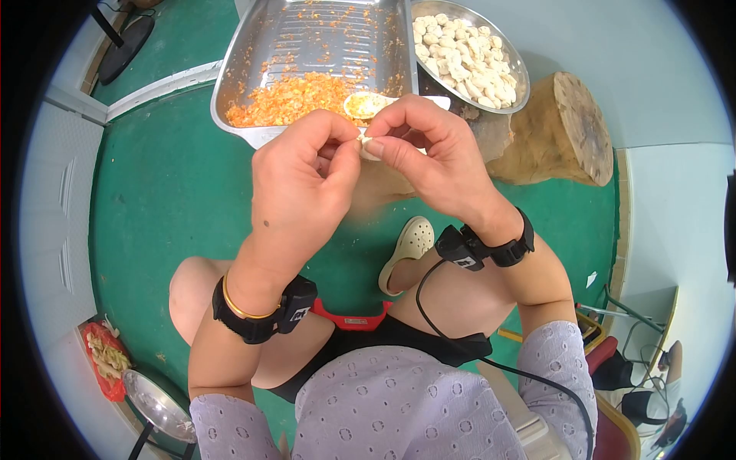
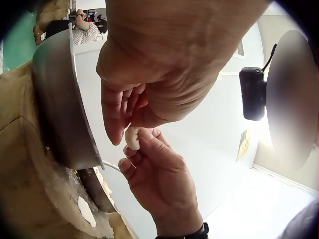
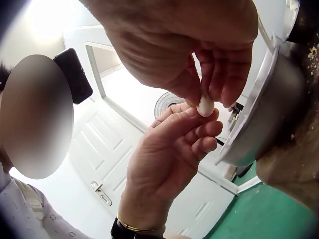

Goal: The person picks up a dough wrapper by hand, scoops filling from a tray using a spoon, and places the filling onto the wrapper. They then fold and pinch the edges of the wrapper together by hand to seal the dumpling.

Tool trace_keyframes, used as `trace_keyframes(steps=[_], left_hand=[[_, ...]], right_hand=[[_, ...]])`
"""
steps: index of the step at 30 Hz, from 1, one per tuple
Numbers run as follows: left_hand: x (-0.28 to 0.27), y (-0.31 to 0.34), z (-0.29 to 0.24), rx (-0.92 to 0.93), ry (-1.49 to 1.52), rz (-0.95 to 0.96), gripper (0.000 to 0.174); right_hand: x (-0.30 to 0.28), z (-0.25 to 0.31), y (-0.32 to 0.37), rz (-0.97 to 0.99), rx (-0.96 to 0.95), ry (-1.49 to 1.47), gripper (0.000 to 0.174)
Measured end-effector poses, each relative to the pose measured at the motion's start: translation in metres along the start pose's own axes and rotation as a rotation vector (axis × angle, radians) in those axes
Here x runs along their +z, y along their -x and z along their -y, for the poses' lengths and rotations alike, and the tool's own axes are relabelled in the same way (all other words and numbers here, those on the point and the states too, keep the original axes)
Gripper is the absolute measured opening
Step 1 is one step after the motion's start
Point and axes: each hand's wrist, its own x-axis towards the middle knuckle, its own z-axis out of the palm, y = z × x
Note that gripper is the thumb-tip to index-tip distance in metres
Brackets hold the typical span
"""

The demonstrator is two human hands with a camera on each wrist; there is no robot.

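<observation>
Both hands meet at the front edge of the metal tray [image 1: 322, 46] and pinch one small white dumpling [image 3: 205, 107] between them. My left hand [image 1: 303, 180] grips its left side with thumb and fingertips. From the right, the thumb and fingers of my right hand [image 1: 441, 157] press its dough edge. Seen in the left wrist view, the dumpling [image 2: 132, 138] is plump and pale, with a pleated edge between the fingertips. Orange crumbly filling [image 1: 295, 100] lies in the tray's near part, and a white spoon [image 1: 376, 103] with some filling rests there.
A round metal bowl [image 1: 524, 88] full of folded dumplings stands right of the tray. Beside it is a wooden log [image 1: 583, 126]. A piece of white dough [image 2: 86, 211] lies on the wood below the tray. A red bag [image 1: 105, 360] and metal basin [image 1: 161, 406] sit at lower left.
</observation>
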Motion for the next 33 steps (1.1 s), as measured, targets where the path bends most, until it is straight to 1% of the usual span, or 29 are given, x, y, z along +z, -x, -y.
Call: trace_keyframes(steps=[5,11,12,13,14,16,17,19,21,22,23,25,29,30,31,32,33], left_hand=[[0.000,0.001,0.001,0.035,0.001,-0.008,0.002],[0.002,0.002,-0.001,-0.003,0.080,-0.032,0.003],[-0.001,0.002,-0.002,-0.034,0.074,0.023,0.005],[-0.003,0.001,-0.004,-0.065,0.069,0.078,0.007],[-0.002,0.001,-0.006,-0.066,0.069,0.078,0.007],[0.000,0.000,-0.009,-0.158,0.230,0.035,0.010],[-0.002,-0.001,-0.009,-0.158,0.230,0.035,0.010],[-0.006,-0.004,-0.008,-0.252,0.320,0.096,0.019],[-0.008,-0.006,-0.007,-0.275,0.338,0.115,0.021],[-0.009,-0.006,-0.007,-0.300,0.356,0.133,0.022],[-0.008,-0.006,-0.007,-0.298,0.356,0.134,0.022],[-0.005,-0.006,-0.010,-0.383,0.421,0.163,0.021],[-0.006,-0.005,0.000,-0.378,0.497,0.188,0.021],[-0.007,-0.007,0.000,-0.423,0.526,0.186,0.020],[-0.009,-0.008,0.000,-0.464,0.554,0.183,0.019],[-0.009,-0.009,0.000,-0.456,0.555,0.182,0.019],[-0.010,-0.009,-0.001,-0.446,0.554,0.183,0.020]], right_hand=[[0.000,0.001,0.000,-0.011,0.017,-0.004,0.007],[0.001,0.002,0.000,-0.025,0.046,-0.049,0.007],[0.002,0.000,0.000,-0.025,0.046,-0.049,0.007],[0.003,-0.003,0.000,-0.041,0.047,-0.111,0.007],[0.004,-0.004,0.000,-0.057,0.048,-0.173,0.008],[0.004,-0.003,0.000,-0.050,0.053,-0.156,0.008],[0.004,-0.002,0.000,-0.043,0.057,-0.140,0.009],[0.001,-0.003,0.001,-0.022,0.052,-0.116,0.010],[0.000,-0.003,0.000,-0.002,0.046,-0.092,0.010],[-0.001,-0.003,-0.001,0.002,0.075,-0.152,0.010],[-0.001,-0.002,-0.001,0.007,0.103,-0.213,0.010],[-0.001,-0.005,-0.002,0.010,0.115,-0.237,0.011],[-0.001,-0.001,-0.002,0.022,0.141,-0.290,0.014],[-0.001,0.001,-0.003,0.029,0.134,-0.290,0.014],[-0.003,0.004,-0.003,0.027,0.184,-0.296,0.016],[-0.005,0.006,-0.003,0.025,0.231,-0.302,0.018],[-0.005,0.009,-0.007,0.029,0.219,-0.301,0.018]])
